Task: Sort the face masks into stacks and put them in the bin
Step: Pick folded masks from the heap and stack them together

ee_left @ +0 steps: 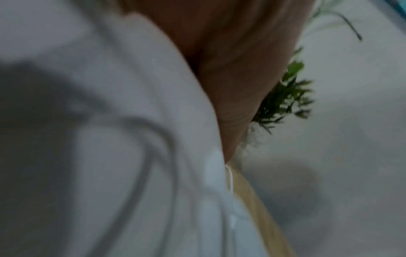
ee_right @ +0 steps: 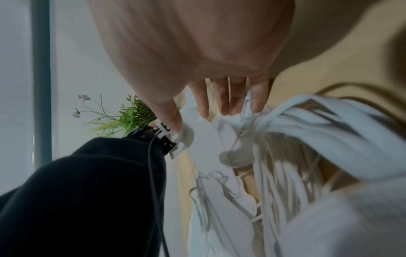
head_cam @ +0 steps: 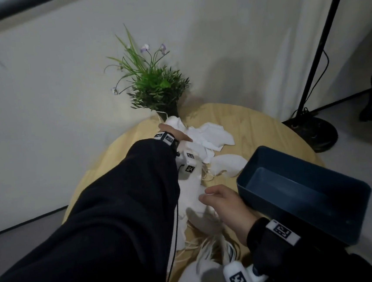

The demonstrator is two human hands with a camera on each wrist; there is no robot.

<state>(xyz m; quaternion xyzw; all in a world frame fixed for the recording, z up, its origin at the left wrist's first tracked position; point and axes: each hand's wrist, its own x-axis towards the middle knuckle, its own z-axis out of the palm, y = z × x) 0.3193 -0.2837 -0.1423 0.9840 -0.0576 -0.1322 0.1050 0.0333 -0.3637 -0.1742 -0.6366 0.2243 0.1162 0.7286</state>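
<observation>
The face masks [head_cam: 205, 139] lie loose in a long white trail across the round desk [head_cam: 258, 120], running from the foot of the potted plant [head_cam: 152, 87] toward the person, so the pile's long axis points roughly from the plant to the body. Taking the bin [head_cam: 299, 198] as landmark: it stands on the plant's right and nearer the person, its inside bare, and all the masks lie to its left, the closest one, a rounded cup shape, just beside its far corner. None is stacked yet.

The left hand [head_cam: 172, 132] reaches to the far end of the trail, close under the plant, farthest from the bin. Its fingers look fairly straight, lying against crumpled masks; whether it pinches one I cannot tell, since the left wrist view is blurred. The right hand [head_cam: 223, 203] sits just left of the bin, its fingers loosely extended and their tips touching a mask in the near part of the trail, gripping nothing that I can see. It is the nearer hand to the bin.

The masks are soft, thin, creased fabric with tangled pale ear loops. The bin is rigid dark blue plastic, rectangular with rounded corners. The desk is pale smooth wood grain.
</observation>
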